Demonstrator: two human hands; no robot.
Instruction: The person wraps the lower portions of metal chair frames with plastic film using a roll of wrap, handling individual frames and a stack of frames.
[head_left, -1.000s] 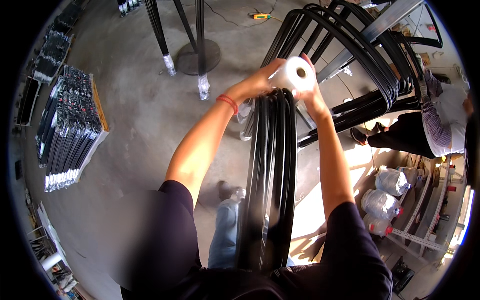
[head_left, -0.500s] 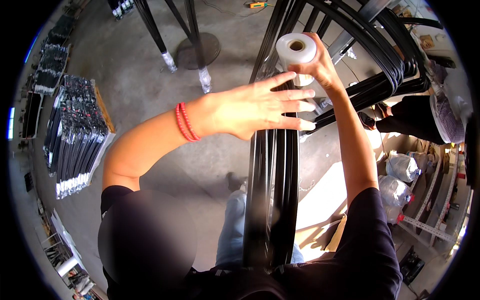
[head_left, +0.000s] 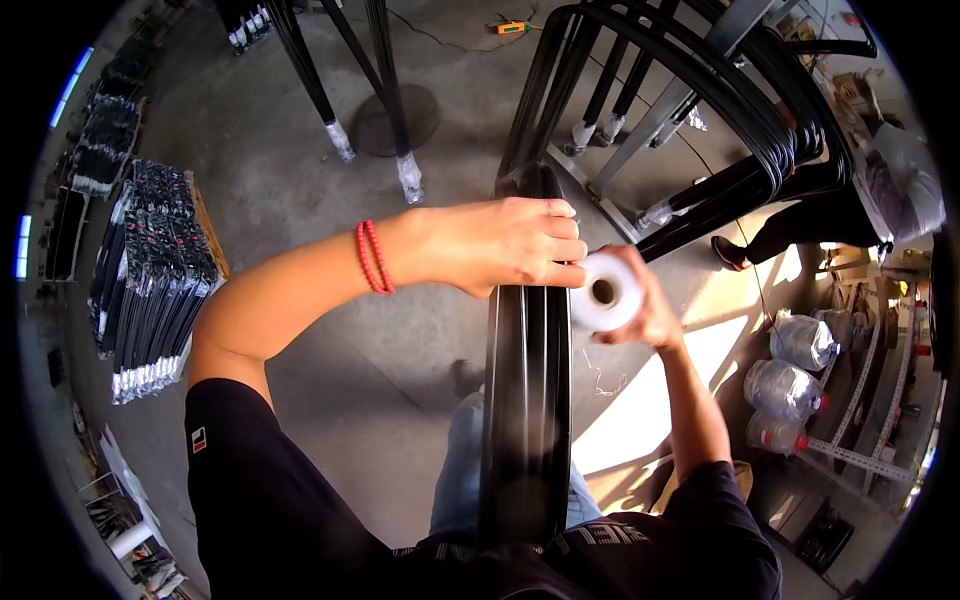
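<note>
A bundle of long black strips runs from my body forward, with clear film around its far part. My left hand, a red beaded bracelet at its wrist, lies across the bundle with its fingers curled down over the far side, closed on it. Just right of the bundle, my right hand grips a roll of clear stretch film, its cardboard core facing up. The roll is slightly blurred. Whether film runs from the roll to the bundle cannot be made out.
Curved black strips hang on a metal stand ahead right. Stacked wrapped strips stand left. Another person's leg shows at right, near large plastic bottles and a metal rack. An orange tool lies on the floor ahead.
My right hand has brought the film roll nearer to me, down along the bundle's right side. My left hand's spread fingers have curled around the bundle.
</note>
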